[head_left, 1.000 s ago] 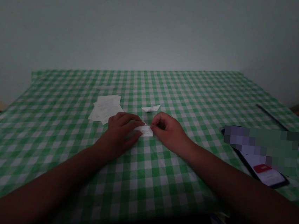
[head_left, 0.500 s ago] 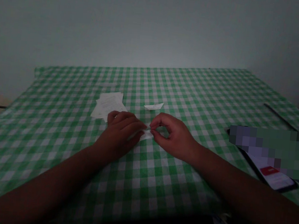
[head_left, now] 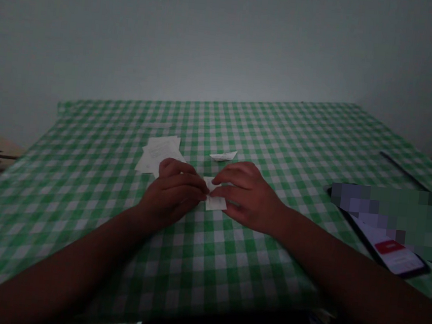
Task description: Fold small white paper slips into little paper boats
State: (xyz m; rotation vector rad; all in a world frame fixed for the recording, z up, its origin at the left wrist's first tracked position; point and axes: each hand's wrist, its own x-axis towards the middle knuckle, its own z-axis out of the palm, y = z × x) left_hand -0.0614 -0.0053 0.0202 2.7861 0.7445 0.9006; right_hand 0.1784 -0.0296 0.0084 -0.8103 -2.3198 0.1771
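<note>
A small white piece of paper [head_left: 216, 203] lies between my two hands at the middle of the table, partly covered by fingers. My left hand [head_left: 175, 188] pinches its left edge with thumb and fingertips pressed together. From the other side, my right hand [head_left: 249, 196] has its fingertips on top of the paper and its thumb at the lower right edge, gripping it loosely. Just beyond the hands lies a folded paper strip [head_left: 223, 156] with faint print. A stack of printed paper sheets [head_left: 159, 154] sits behind my left hand.
A green and white checked cloth [head_left: 206, 263] covers the table. On the right lies a phone [head_left: 401, 261] with a lit screen, partly pixelated. Behind it is a thin dark strip-like object [head_left: 402, 170]. A pale wall [head_left: 227, 41] stands beyond the table's far edge.
My right hand has gone from a fingertip pinch to more spread fingers over the paper. More of the paper now shows, flatter, between my hands. The view has shifted slightly.
</note>
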